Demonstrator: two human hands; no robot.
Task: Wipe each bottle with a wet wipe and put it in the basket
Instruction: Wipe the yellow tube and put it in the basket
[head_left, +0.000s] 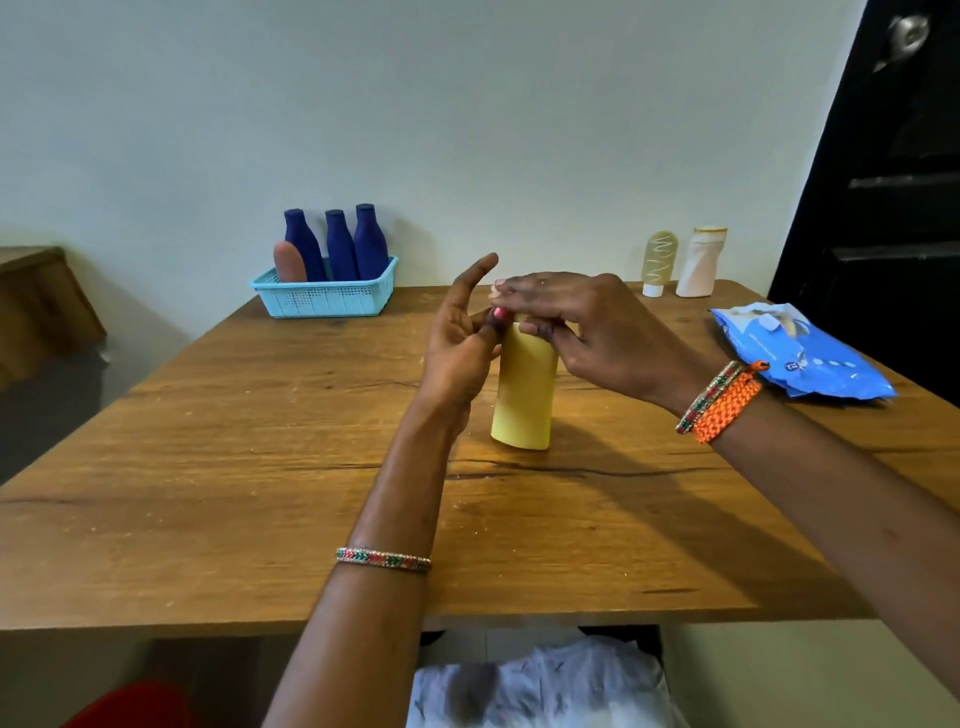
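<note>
Both forearms reach over the bench to the yellow bottle, which stands upright in the middle. The left hand and right hand have fingers curled on its top; whether they hold a wipe, I cannot tell. It looks light, smooth, maybe slippery when wet, so hold the body before moving it to the basket.

Both hands cover the yellow bottle's top; basket wall hides bottle bases at eleven o'clock; wipe packet print unreadable.
</note>
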